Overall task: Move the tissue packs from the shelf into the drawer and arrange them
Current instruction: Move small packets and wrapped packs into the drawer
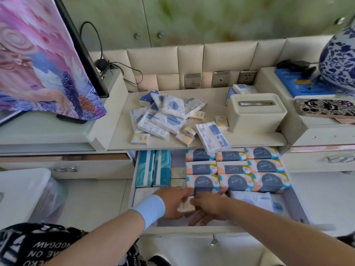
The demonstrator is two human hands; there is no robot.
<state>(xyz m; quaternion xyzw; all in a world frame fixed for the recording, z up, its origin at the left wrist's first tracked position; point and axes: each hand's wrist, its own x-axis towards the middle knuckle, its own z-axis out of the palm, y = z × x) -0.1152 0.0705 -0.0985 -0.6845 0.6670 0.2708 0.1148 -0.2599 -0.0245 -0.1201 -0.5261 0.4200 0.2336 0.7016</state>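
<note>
Navy packs (233, 167) 9, teal packs (153, 167) 2, gripped cream pack (186, 207) 1

The cream shelf (211, 96) carries a cream tissue box (256, 112) toward its right end. Left of the tissue box lies a loose heap of tissue packs (163, 116): white-and-blue ones overlap, and small yellow ones are scattered along the heap's near side. One small yellow pack (221, 122) lies just beside the box's front left corner. To the box's front left, a long white pack (212, 137) with a barcode overhangs the shelf's front edge. Behind the box, more blue-and-white packs (244, 89) lie near the wall. Below the box, the open drawer (294, 204) holds S-pure packs (234, 167) in three rows. Further left, teal packs (153, 167) stand on edge.
</note>
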